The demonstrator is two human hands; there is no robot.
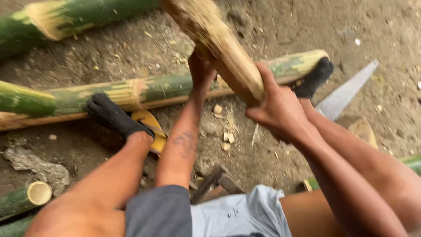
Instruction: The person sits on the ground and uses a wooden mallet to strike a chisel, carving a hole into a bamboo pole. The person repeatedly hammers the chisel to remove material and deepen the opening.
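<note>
A pale, fibrous split bamboo piece [219, 44] is being held in the upper middle, slanting from 12 o'clock toward the centre. Its lower end is being gripped by the right hand [278, 109], closed around it; the left hand [201, 72] is being pressed against its underside, though its fingers cannot be told. Behind it, a long green bamboo pole [131, 94] is being pinned by two black-socked feet [112, 115]. At 3 o'clock a saw blade [348, 90] is lying on brown earth [272, 26] with chips.

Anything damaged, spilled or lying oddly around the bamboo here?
The pale bamboo piece gripped by the right hand and left hand is stripped and fibrous. Offcut chips litter the dirt below. A saw blade lies loose on the ground beside the right foot.
</note>
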